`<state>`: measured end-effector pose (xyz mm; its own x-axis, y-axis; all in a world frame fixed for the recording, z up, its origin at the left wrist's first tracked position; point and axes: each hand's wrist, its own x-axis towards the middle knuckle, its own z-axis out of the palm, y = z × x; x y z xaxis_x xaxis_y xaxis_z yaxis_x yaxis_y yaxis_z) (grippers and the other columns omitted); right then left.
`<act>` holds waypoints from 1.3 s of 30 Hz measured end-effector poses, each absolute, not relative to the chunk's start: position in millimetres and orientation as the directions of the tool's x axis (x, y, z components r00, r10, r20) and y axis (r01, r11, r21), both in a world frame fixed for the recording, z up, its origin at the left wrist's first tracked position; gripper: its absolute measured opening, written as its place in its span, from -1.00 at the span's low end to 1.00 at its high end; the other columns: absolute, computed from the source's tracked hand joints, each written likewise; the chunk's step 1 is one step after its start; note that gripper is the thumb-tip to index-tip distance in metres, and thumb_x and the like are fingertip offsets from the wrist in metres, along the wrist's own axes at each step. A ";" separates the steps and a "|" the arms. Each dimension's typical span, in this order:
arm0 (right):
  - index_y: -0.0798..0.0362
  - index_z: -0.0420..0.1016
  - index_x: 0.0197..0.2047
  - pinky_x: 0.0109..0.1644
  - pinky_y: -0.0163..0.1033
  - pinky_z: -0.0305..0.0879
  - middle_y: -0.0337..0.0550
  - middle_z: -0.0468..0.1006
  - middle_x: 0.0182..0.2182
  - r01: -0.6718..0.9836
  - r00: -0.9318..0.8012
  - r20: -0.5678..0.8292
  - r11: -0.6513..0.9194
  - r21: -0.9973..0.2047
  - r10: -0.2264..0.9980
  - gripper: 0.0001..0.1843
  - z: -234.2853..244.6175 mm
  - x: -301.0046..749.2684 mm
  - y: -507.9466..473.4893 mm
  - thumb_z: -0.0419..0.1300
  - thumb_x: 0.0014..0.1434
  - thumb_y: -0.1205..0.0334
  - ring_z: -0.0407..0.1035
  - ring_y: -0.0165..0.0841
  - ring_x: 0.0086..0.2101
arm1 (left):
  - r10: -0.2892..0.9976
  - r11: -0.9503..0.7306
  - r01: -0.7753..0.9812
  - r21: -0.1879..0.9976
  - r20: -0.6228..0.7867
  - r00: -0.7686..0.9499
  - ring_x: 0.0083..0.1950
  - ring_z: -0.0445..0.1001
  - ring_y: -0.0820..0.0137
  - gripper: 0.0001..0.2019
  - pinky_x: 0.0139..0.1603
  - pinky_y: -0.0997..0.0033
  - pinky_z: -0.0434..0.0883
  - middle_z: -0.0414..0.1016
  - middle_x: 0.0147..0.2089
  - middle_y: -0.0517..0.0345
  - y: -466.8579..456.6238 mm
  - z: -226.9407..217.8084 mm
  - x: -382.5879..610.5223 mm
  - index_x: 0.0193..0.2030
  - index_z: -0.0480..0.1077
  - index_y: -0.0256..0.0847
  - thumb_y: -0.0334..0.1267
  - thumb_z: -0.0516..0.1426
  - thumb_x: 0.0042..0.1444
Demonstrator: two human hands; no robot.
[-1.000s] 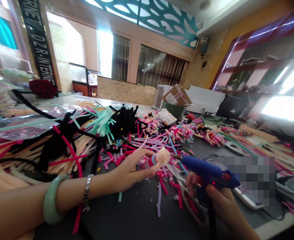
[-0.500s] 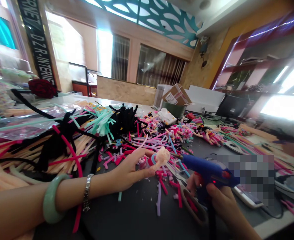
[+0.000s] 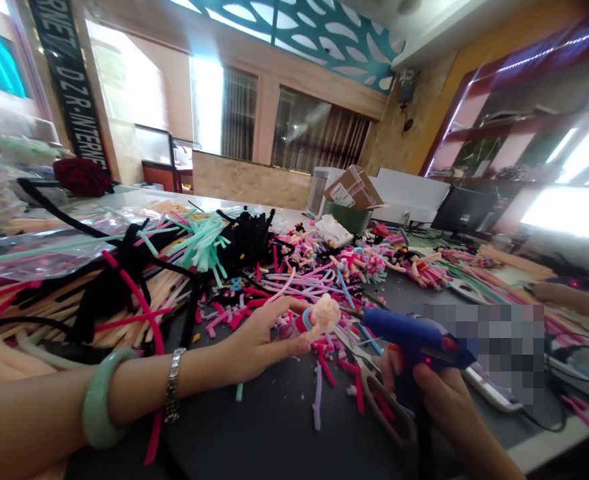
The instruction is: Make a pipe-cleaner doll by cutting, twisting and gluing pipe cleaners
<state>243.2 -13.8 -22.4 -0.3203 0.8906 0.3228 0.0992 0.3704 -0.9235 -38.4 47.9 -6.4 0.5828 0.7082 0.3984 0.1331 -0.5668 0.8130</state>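
My left hand point(image 3: 261, 340) pinches a small pipe-cleaner figure point(image 3: 321, 317) with a pale peach fuzzy head and pink parts, holding it just above the dark table point(image 3: 274, 433). My right hand point(image 3: 437, 393) is wrapped round the grip of a blue hot glue gun point(image 3: 414, 340). The gun's nozzle points left and sits right beside the figure's head. A green bangle and a metal bracelet are on my left wrist.
Heaps of pipe cleaners point(image 3: 184, 260) in black, pink, mint and peach cover the table's left and middle. Scissors point(image 3: 381, 400) lie under the glue gun. A cardboard box point(image 3: 353, 189) stands at the back. Another person's hand point(image 3: 564, 297) shows at the far right.
Both hands hold almost still with the figure and glue gun. The camera has drifted slightly, and another person's hand has come into view at the far right.
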 end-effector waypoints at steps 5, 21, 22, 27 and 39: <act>0.05 0.34 -0.40 -0.39 -0.21 0.25 -0.16 0.44 -0.56 0.066 -0.302 0.314 0.348 -0.935 0.900 -0.55 -24.2 244.0 -14.2 0.05 0.14 -0.20 0.32 -0.30 -0.50 | 0.712 -0.516 0.065 0.854 0.385 0.586 -0.37 0.35 0.45 -0.63 -0.41 0.51 0.30 0.41 -0.28 0.17 47.8 -9.4 -37.0 0.02 0.28 -0.18 -0.11 0.16 0.11; 0.03 0.30 -0.44 -0.47 -0.26 0.22 -0.21 0.40 -0.56 -0.095 -0.289 0.325 0.311 -0.946 0.900 -0.60 -24.1 240.8 -14.8 0.15 0.10 -0.16 0.31 -0.35 -0.54 | 0.711 -0.422 0.042 0.906 0.302 0.635 -0.49 0.28 0.55 -0.60 -0.49 0.54 0.28 0.33 -0.34 0.23 44.9 -9.4 -36.3 0.05 0.21 -0.20 -0.09 0.14 0.13; 0.03 0.31 -0.43 -0.46 -0.26 0.23 -0.20 0.41 -0.56 -0.097 -0.291 0.327 0.312 -0.945 0.899 -0.61 -24.6 241.4 -14.8 0.15 0.10 -0.15 0.31 -0.35 -0.53 | 0.711 -0.413 0.034 0.910 0.299 0.637 -0.50 0.27 0.55 -0.60 -0.50 0.54 0.27 0.33 -0.34 0.24 45.0 -9.7 -36.1 0.05 0.20 -0.20 -0.08 0.14 0.13; 0.04 0.35 -0.36 -0.46 -0.25 0.25 -0.17 0.43 -0.55 -0.083 -0.316 0.329 0.319 -0.944 0.890 -0.62 -27.7 244.4 -14.9 0.12 0.13 -0.13 0.33 -0.33 -0.52 | 0.698 -0.382 0.020 0.924 0.274 0.662 -0.52 0.26 0.55 -0.62 -0.54 0.53 0.26 0.32 -0.37 0.24 44.4 -9.1 -35.0 0.01 0.20 -0.22 -0.07 0.13 0.14; 0.10 0.40 -0.34 -0.49 -0.25 0.19 -0.13 0.42 -0.56 -0.004 -0.288 0.287 0.298 -0.955 0.914 -0.52 -27.0 242.8 -16.0 0.12 0.09 -0.22 0.32 -0.30 -0.51 | 0.709 -0.318 -0.017 0.948 0.250 0.659 -0.53 0.29 0.58 -0.64 -0.57 0.57 0.28 0.29 -0.38 0.24 42.2 -7.4 -33.0 -0.05 0.20 -0.24 -0.07 0.13 0.13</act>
